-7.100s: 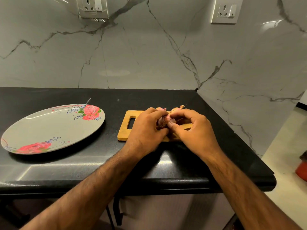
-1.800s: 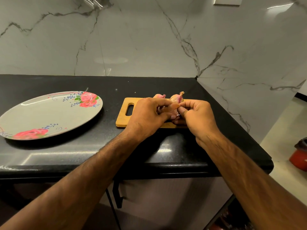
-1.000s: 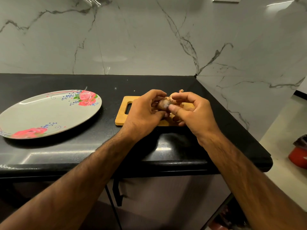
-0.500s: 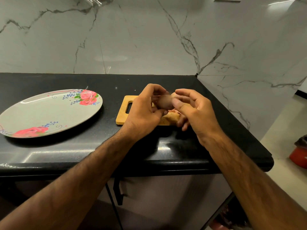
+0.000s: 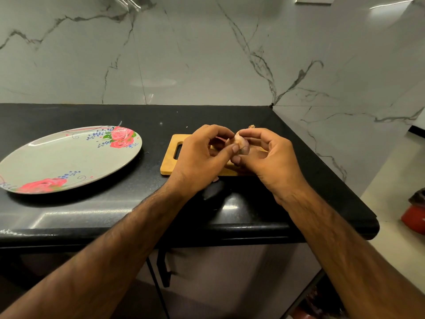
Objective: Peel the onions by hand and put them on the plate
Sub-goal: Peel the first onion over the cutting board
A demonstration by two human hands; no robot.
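Note:
A small onion [image 5: 241, 145] with pale purplish skin is held above the wooden cutting board [image 5: 170, 161]. My left hand [image 5: 202, 160] pinches it from the left, thumb on its front. My right hand [image 5: 269, 157] grips it from the right with curled fingers. A dry stem tip of another onion [image 5: 252, 126] shows behind my right hand; the rest is hidden. The oval plate [image 5: 57, 162] with red rose prints lies to the left on the black counter, nothing on it.
A dark piece of peel [image 5: 212, 189] lies on the counter [image 5: 138, 203] just in front of the board. Marble walls close the back and right. The counter's right end drops to the floor, where a red object [image 5: 414, 217] stands.
Both hands have kept turning and working the onion above the board, lifting it slightly. A dark piece of peel now lies on the counter before the board.

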